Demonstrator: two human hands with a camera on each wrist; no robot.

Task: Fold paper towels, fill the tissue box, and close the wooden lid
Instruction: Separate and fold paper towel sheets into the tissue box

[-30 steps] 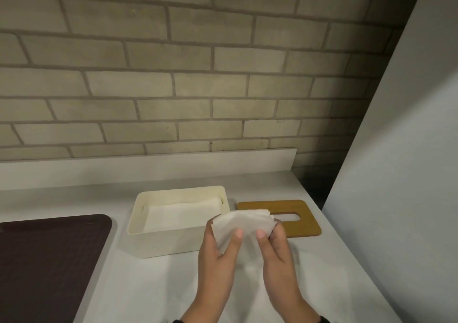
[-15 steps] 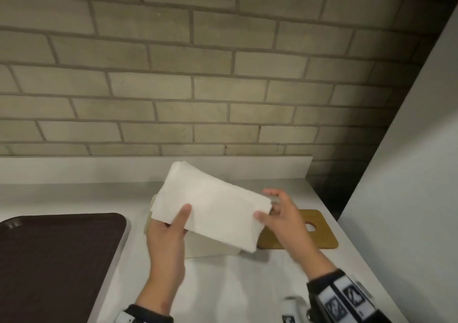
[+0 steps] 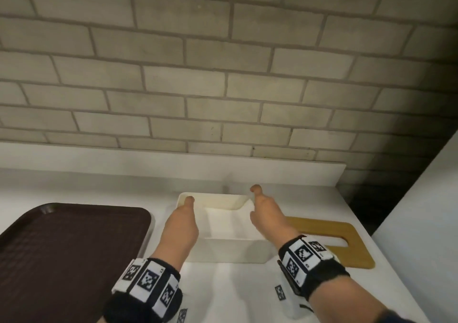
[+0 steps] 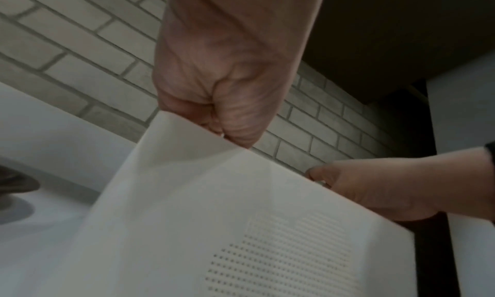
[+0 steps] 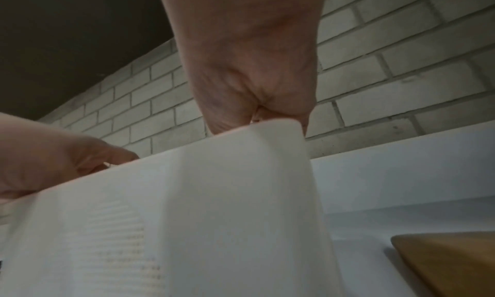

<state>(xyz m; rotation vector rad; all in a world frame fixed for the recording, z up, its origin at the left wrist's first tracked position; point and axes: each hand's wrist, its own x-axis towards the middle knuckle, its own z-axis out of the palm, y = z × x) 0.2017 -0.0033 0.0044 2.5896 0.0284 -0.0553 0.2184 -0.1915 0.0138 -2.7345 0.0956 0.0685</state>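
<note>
The cream tissue box (image 3: 228, 250) stands open on the white counter with a folded white paper towel (image 3: 223, 221) lying inside it. My left hand (image 3: 186, 221) reaches over the box's left end and my right hand (image 3: 265, 216) over its right end. Both thumbs stick up free of the paper, and the fingers point down into the box, hidden behind the backs of the hands. From each wrist I see the box's outer wall (image 4: 214, 227) (image 5: 187, 217) with the hand (image 4: 227, 111) (image 5: 254, 90) going over the rim. The wooden lid (image 3: 322, 228) lies flat just right of the box.
A dark brown tray (image 3: 62, 248) sits on the counter left of the box. A low white backsplash (image 3: 173, 164) and a brick wall stand behind it. A tall white panel (image 3: 421, 223) closes off the counter on the right.
The folded towel, held up above the box by both hands half a second ago, has gone down into the box. Both hands have followed it in and the thumbs have let go.
</note>
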